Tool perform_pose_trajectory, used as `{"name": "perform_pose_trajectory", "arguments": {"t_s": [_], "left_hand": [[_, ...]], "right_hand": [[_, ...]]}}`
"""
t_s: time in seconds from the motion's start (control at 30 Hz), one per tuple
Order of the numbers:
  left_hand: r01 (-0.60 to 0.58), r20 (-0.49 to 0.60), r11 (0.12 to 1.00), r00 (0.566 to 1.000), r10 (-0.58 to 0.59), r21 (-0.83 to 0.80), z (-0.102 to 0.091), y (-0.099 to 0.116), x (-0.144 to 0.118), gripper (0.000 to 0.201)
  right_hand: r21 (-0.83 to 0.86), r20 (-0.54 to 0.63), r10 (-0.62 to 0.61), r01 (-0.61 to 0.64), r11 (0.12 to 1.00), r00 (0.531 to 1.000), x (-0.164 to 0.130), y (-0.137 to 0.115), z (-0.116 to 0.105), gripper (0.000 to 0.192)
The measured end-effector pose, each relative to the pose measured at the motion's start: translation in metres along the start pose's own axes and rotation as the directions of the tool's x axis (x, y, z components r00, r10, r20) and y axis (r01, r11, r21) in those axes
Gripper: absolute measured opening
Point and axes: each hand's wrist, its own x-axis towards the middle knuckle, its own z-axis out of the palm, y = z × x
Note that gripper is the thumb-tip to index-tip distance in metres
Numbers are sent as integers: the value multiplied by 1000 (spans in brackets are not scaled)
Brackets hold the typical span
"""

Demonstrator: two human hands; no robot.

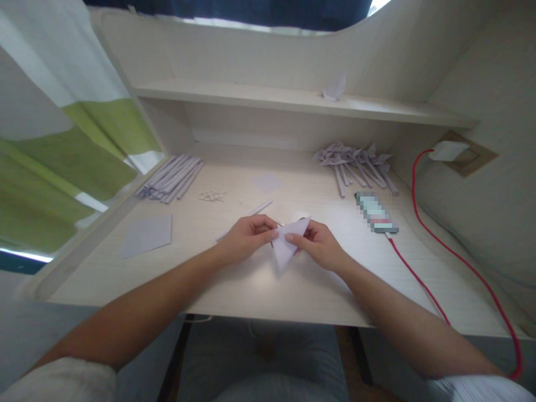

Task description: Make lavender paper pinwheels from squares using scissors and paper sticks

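Pale lilac paper [288,245], red cable [422,287], green/white striped curtain [62,151], light wood-grain desk [259,285].

Both hands pinching a folded white paper triangle [288,244] just above the table [234,279]: left hand [245,237] at its left edge, right hand [320,244] at its right. Bundle of rolled paper sticks [171,177] far left, pile of folded pieces on sticks [355,162] far right. Phone [376,212] on red cable [422,285] right of hands. Flat sheet [146,234] to the left.
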Motion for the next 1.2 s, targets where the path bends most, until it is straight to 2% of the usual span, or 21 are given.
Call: {"name": "perform_pose_trajectory", "arguments": {"t_s": [0.17,0.27,0.47,0.6,0.83,1.03,1.2], "left_hand": [[-25,76,999,997,23,31,3,2,-3,19],[-17,100,999,995,12,51,1,-1,-3,20],[63,204,986,974,-94,155,-12,-4,-2,23],[53,217,983,972,-91,174,-15,0,-1,23],[54,316,987,943,-100,151,-14,-3,-3,23],[65,318,990,943,-103,125,-14,-2,-3,20],[74,314,988,943,-115,139,-13,-3,-3,22]], "right_hand": [[-70,157,87,-77,995,984,-2,3,0,32],[-110,156,85,-68,992,984,-4,2,1,27],[-126,170,117,-96,987,979,-5,1,0,25],[-130,179,121,-99,987,976,-6,2,0,25],[-237,251,82,-21,971,964,-7,-7,-3,26],[-194,278,7,50,980,960,-5,-7,-4,28],[-198,267,47,7,980,963,-5,-7,-3,29]]}}
